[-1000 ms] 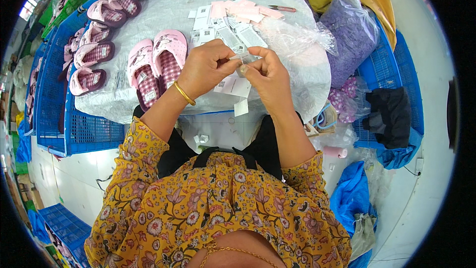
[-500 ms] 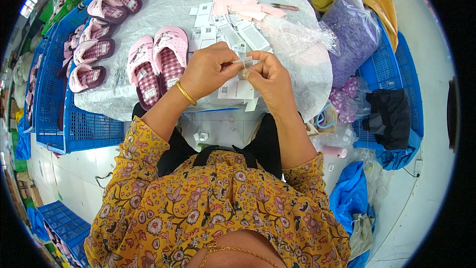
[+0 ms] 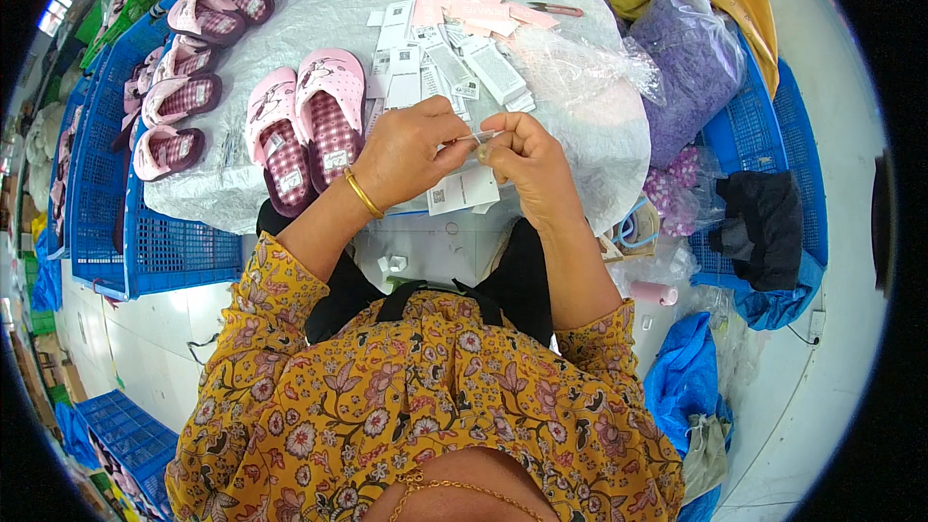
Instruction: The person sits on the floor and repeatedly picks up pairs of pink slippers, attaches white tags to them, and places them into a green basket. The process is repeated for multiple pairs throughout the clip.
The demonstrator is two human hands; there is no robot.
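My left hand (image 3: 411, 155) and my right hand (image 3: 530, 159) meet at the table's near edge, both closed in a pinch. A small, pale, partly see-through strip (image 3: 478, 138) is stretched between their fingertips; its exact kind is too small to make out. Just below the fingers hangs a white paper tag (image 3: 466, 192) with a printed square code, and another paper corner shows behind it. How the tag joins the strip is hidden. Left of my left hand stands a pair of pink slippers (image 3: 307, 126) with checked insoles. Beyond my hands lies a pile of white tags (image 3: 425, 58).
Pink cards (image 3: 474, 12) and a small cutter-like tool (image 3: 556, 10) lie behind the tags. More pink slippers (image 3: 182, 97) line the table's left and far edges. Crumpled clear plastic (image 3: 580, 68) and a bag of purple stuff (image 3: 686, 77) are on the right. Blue crates (image 3: 184, 249) flank the table.
Both hands have come slightly nearer to me, still pinching the small strip. The hanging tag has tilted and dropped a little, and the paper corner beneath it has shifted.
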